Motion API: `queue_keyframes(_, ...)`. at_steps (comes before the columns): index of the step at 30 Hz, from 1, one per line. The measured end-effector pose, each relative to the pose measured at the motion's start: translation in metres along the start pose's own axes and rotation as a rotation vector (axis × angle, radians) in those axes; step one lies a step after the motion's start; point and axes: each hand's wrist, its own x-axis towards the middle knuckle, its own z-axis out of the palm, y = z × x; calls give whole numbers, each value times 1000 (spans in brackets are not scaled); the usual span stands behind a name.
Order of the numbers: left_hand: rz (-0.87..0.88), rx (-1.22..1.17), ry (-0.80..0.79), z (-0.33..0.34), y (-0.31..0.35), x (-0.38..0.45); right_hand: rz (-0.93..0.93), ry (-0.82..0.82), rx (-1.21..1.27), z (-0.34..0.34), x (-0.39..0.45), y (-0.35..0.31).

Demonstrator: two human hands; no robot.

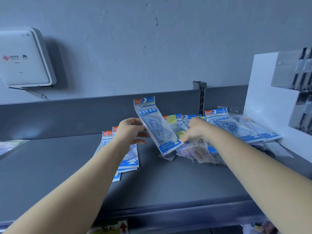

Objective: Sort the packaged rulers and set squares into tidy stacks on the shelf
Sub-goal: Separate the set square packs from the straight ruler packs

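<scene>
Packet [152,124] of set squares, raised between the two hands above the shelf [168,183]: its long axis runs steeply, header card up and leaning away toward the wall, blue foot down and nearer the right hand. It is a clear sleeve with a red-and-blue header reading "GEOMETRIC", a round "2" mark below that, a pale blue triangle inside, and a blue band with white arrows at the foot. The left hand [130,130] pinches its left edge, thumb in front and fingers curled behind. The right hand [196,130] reaches down into the loose heap of packets [236,130] spread beneath and beyond it, fingers bent among them; whether it grips one cannot be told. Under the left forearm lies a fanned stack of like packets [130,159], headers toward the wall.
</scene>
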Motion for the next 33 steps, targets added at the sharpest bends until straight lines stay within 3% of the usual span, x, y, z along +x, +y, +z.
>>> queue_keyframes(8,-87,-83,-220,18,1,8,27,80,153,10,-5,-4)
queue_keyframes(12,-65,-31,-158,25,-2,10,-61,173,294,7,-13,-2)
queue_keyframes(18,-30,-91,-124,-1,5,1,-110,256,772,0,-31,-4)
queue_keyframes(23,-4,-29,-16,-40,5,-19,-162,143,960,8,-56,-23)
queue_keyframes(29,116,277,291,-79,-12,-35,-236,-93,1067,37,-79,-49)
queue_keyframes(33,119,328,282,-103,-23,-51,-252,-166,1081,56,-90,-70)
